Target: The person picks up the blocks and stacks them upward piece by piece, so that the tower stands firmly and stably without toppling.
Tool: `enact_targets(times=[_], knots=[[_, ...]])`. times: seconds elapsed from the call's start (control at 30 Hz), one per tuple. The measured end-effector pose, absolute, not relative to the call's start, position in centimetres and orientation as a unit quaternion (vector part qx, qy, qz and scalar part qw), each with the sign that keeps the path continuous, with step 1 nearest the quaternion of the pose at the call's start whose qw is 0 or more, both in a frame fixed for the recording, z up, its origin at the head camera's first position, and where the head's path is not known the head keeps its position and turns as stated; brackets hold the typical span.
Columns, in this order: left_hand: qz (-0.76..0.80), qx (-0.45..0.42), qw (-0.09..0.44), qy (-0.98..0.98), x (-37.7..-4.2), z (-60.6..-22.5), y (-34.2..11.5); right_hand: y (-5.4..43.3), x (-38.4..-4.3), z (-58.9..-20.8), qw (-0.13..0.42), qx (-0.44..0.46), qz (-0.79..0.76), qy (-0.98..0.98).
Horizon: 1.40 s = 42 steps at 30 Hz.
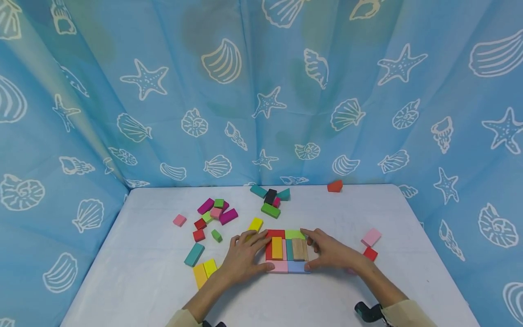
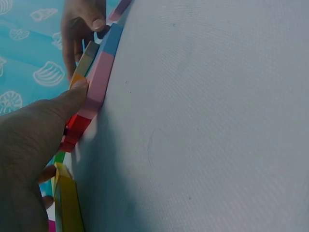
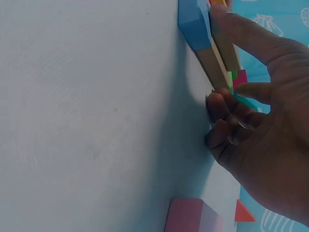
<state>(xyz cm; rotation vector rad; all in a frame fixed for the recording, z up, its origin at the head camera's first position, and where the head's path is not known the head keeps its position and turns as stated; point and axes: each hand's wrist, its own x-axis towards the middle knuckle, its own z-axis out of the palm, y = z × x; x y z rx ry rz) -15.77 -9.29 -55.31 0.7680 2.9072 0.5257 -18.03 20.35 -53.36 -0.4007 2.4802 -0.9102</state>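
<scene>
Left hand [image 1: 244, 258], right hand [image 1: 332, 250], 2 thumbs [image 1: 264, 267] extended

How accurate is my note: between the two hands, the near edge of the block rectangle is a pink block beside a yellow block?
One colour is wrong: the head view shows a blue block, not a yellow one, beside the pink block along the near edge of the block rectangle.

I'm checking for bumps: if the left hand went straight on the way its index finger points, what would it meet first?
Most likely the red block at the back left corner of the block layout; the left hand seems right at its edge, though contact is unclear.
</scene>
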Motion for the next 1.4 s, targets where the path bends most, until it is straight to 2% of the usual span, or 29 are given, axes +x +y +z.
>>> enact_targets(times=[0.57, 0.7, 0.97, 1.2, 1.4], knots=[[0.181, 0.254, 0.048, 0.949, -15.9, -55.5, -9.4, 20.2, -17.8, -53.5, 0.235, -0.134, -0.325, 0.906], [0.209, 0.251, 0.036, 0.945, -16.0, -55.4, -9.9, 20.2, -17.8, -53.5, 0.236, -0.133, -0.326, 0.905], [0.247, 0.128, -0.041, 0.96, -16.6, -55.3, -11.1, 20.4, -17.7, -53.4, 0.241, -0.126, -0.339, 0.901], [0.213, 0.058, -0.053, 0.974, -17.2, -55.7, -10.8, 20.7, -17.7, -53.5, 0.244, -0.126, -0.337, 0.901], [0.219, 0.043, -0.068, 0.972, -17.2, -55.6, -10.5, 20.7, -17.7, -53.6, 0.244, -0.131, -0.335, 0.9]])
